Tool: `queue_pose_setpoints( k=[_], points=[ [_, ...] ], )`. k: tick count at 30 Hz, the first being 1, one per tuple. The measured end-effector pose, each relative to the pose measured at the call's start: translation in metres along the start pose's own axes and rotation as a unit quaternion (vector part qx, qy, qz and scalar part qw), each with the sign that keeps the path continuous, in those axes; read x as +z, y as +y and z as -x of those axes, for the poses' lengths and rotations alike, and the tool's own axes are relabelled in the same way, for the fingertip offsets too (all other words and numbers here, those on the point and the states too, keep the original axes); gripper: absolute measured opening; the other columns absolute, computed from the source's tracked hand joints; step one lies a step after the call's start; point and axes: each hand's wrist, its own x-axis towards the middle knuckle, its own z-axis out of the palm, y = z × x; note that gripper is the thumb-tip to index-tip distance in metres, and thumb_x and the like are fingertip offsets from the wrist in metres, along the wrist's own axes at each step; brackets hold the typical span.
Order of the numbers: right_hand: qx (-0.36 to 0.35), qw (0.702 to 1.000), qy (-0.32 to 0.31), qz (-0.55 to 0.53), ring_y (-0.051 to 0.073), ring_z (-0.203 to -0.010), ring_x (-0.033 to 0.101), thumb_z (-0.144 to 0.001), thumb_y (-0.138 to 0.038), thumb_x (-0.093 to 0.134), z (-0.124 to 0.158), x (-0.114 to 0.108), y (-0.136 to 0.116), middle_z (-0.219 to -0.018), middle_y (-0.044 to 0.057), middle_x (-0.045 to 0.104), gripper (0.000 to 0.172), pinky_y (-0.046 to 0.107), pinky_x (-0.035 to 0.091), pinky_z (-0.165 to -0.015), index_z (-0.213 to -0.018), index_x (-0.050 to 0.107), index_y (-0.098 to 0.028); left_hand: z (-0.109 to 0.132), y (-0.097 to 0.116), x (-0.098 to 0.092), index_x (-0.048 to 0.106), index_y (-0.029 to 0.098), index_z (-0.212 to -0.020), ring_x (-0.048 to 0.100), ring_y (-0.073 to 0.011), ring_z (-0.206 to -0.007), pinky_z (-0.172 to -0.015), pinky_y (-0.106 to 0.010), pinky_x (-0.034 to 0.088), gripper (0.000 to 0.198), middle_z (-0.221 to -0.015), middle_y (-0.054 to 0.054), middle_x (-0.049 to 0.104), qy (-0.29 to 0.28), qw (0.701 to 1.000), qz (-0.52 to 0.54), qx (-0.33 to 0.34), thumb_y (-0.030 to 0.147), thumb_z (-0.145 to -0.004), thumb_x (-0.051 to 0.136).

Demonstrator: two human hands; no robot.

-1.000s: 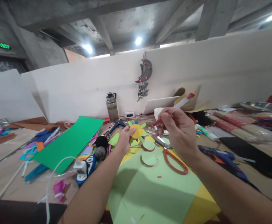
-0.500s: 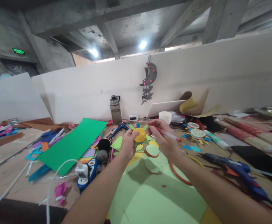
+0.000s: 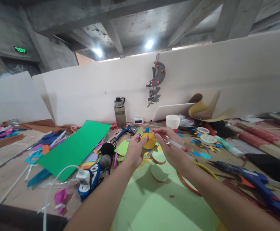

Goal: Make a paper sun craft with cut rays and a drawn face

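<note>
Between thumb and fingers, my left hand (image 3: pixel 134 149) grips a yellow paper disc (image 3: pixel 149 141) at its left edge. My right hand (image 3: pixel 171 146) holds a red pen (image 3: pixel 176 144) with a clear barrel, slanting down to the right, and its thumb is at the disc's right edge. Below the hands, two pale green discs with red-brown rims (image 3: pixel 158 157) lie on a large light green sheet (image 3: pixel 164 202). Pieces of green and yellow paper are strewn behind my left hand. Part of a larger red-rimmed disc (image 3: pixel 190 184) shows beside my right forearm.
On the left lie a green sheet (image 3: pixel 77 149) and a blue power strip (image 3: pixel 89 184) with a white cable. A water bottle (image 3: pixel 120 112) and white cups (image 3: pixel 172 121) stand at the back. A blue glue gun (image 3: pixel 255 183) rests on the right.
Both hands have shifted slightly right in the view. My right thumb has come to the yellow disc's right edge, and the disc now sits over the green strips behind it.
</note>
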Motion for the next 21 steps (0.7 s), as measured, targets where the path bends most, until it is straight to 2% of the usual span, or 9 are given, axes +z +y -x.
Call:
queue_pose_setpoints(
  k=[5,8,16,21],
  points=[
    [-0.038,0.998,-0.001,0.04,0.021,-0.095,0.061,-0.09,-0.033,0.051,0.0003,0.0013,0.004,-0.097,0.006,0.066,0.019,0.037,0.049,-0.083,-0.102,0.061,-0.022,-0.003,-0.0048,-0.0038,0.056,0.017,-0.082,0.066,-0.0167,-0.076,-0.065,-0.025,0.052,0.036,-0.081,-0.003,0.067,-0.008,1.0,0.004,0.014,0.03,-0.059,0.08],
    [-0.061,0.997,0.003,0.05,0.021,-0.094,0.061,-0.09,-0.032,0.052,-0.0007,0.0017,0.0039,-0.096,0.005,0.067,0.016,0.038,0.048,-0.083,-0.099,0.061,-0.023,-0.0049,-0.0076,-0.0056,0.055,0.017,-0.079,0.065,-0.0164,-0.075,-0.061,-0.023,0.049,0.034,-0.078,-0.002,0.066,-0.015,1.0,-0.003,0.014,0.03,-0.059,0.08],
    [-0.07,0.996,0.007,0.052,0.019,-0.092,0.062,-0.089,-0.028,0.053,-0.0003,0.0033,0.0047,-0.095,0.004,0.067,0.013,0.035,0.049,-0.081,-0.098,0.06,-0.023,-0.0033,-0.0067,-0.0027,0.056,0.017,-0.082,0.059,-0.0113,-0.059,-0.051,-0.02,0.041,0.04,-0.074,-0.001,0.065,0.002,0.999,-0.033,0.017,0.034,-0.056,0.081],
    [-0.078,0.995,0.005,0.055,0.019,-0.09,0.063,-0.089,-0.026,0.053,-0.0003,0.004,0.0051,-0.094,0.004,0.068,0.013,0.034,0.05,-0.08,-0.098,0.061,-0.022,-0.0031,-0.0073,-0.0022,0.055,0.016,-0.08,0.059,-0.0111,-0.06,-0.054,-0.021,0.043,0.039,-0.073,-0.001,0.064,0.003,0.999,-0.028,0.031,0.033,-0.056,0.081]
  ],
)
